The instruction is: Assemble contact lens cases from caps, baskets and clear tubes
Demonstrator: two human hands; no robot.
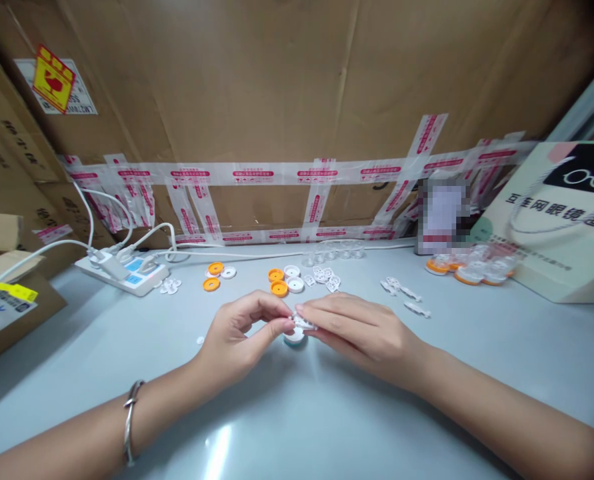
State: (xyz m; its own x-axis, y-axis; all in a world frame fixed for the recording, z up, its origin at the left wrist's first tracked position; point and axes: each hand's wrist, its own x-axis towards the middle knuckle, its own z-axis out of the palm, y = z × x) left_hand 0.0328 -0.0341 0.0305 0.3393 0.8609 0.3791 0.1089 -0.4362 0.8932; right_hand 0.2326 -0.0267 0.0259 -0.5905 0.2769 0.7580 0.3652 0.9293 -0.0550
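The step in hand is a two-handed one on a small, irregular white plastic piece [304, 323], held in front of the person near the middle of the grey counter [177, 413]. The left hand [249, 333] has its grip pinched on the piece's left end between thumb and forefinger; the right hand [364, 330] has its grip closed on the other end, fingers laid over the top, though they hide how firmly it holds. Just below in view is a shallow round white plastic cup with a teal lower edge [294, 337]; whether it touches the piece cannot be told. To work well here, let one hand steady while the other makes fine adjustments, pressing evenly, since thin plastic would probably flex or slip under a one-sided push. Lifting the right fingers slightly would uncover the contact. Working low is wise: a dropped piece could skid towards the pierced white plastic parts [333, 284] behind the hands.
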